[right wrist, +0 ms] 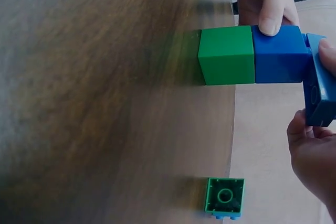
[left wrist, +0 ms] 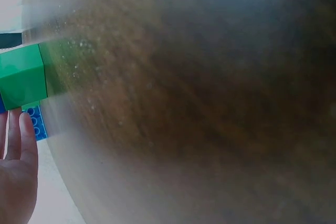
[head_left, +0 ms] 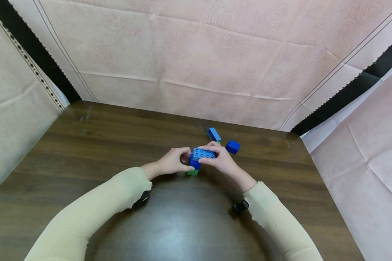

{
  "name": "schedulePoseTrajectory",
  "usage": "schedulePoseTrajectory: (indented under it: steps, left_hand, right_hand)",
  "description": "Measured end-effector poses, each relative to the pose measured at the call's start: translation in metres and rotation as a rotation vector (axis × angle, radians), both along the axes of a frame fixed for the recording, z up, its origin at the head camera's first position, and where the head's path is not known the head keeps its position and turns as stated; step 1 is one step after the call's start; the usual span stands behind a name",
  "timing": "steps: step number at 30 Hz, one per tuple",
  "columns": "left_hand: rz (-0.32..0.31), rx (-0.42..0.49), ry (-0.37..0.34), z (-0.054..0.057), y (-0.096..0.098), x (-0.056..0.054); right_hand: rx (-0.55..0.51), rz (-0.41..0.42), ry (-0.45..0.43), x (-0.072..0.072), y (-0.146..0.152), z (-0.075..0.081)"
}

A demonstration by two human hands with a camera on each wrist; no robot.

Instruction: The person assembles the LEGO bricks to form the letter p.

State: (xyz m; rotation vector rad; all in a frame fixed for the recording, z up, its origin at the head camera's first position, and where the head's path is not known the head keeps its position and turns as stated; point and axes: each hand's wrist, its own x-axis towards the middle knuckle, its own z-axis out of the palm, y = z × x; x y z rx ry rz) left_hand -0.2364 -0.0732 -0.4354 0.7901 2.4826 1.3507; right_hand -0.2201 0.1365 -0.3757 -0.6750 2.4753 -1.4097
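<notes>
In the head view a dark blue brick (head_left: 195, 164) sits on a green brick (head_left: 192, 172). My left hand (head_left: 174, 160) grips the dark blue brick between thumb and fingers. A lighter blue, longer studded brick (head_left: 204, 154) lies across the top of the dark blue one, and my right hand (head_left: 223, 159) pinches its ends. In the right wrist view the left thumb (right wrist: 269, 22) presses on the dark blue brick (right wrist: 279, 56), and the longer brick (right wrist: 317, 95) looks slightly tilted against it. The left wrist view shows the green brick (left wrist: 22, 76) above the left hand (left wrist: 18, 177).
Beyond the right hand, another light blue brick (head_left: 214, 134) rests with a green one, whose hollow underside (right wrist: 226, 195) faces the right wrist camera. A loose dark blue brick (head_left: 233, 147) lies nearby. Pale patterned cloth (head_left: 196, 54) hangs behind the brown wooden table (head_left: 117, 127).
</notes>
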Motion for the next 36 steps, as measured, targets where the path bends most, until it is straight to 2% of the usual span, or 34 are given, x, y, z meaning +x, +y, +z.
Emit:
schedulePoseTrajectory:
  steps: [5, 11, 17, 20, 23, 31, 36]
  left_hand:
    - [-0.010, 0.016, -0.001, 0.000, 0.000, -0.001]
    - [-0.012, 0.019, -0.002, 0.001, -0.002, -0.001]
    - [-0.010, 0.005, -0.008, 0.001, -0.003, -0.002]
    - [-0.019, 0.010, -0.009, 0.001, -0.002, -0.002]
    - [-0.026, 0.013, -0.013, 0.002, -0.001, -0.002]
    - [-0.024, 0.011, -0.023, 0.002, -0.001, -0.002]
    - [-0.021, 0.003, -0.028, 0.001, -0.001, -0.003]
  right_hand:
    - [0.051, 0.023, 0.041, 0.004, -0.004, 0.005]
    - [0.051, 0.007, 0.050, 0.007, -0.008, 0.005]
    - [0.032, 0.010, 0.077, -0.001, -0.003, -0.012]
    - [0.058, 0.021, 0.087, -0.001, -0.002, -0.009]
    - [0.085, 0.027, 0.072, 0.006, -0.004, 0.004]
    - [0.081, 0.023, 0.071, 0.006, -0.004, 0.005]
    - [0.032, -0.006, -0.003, -0.005, 0.002, -0.014]
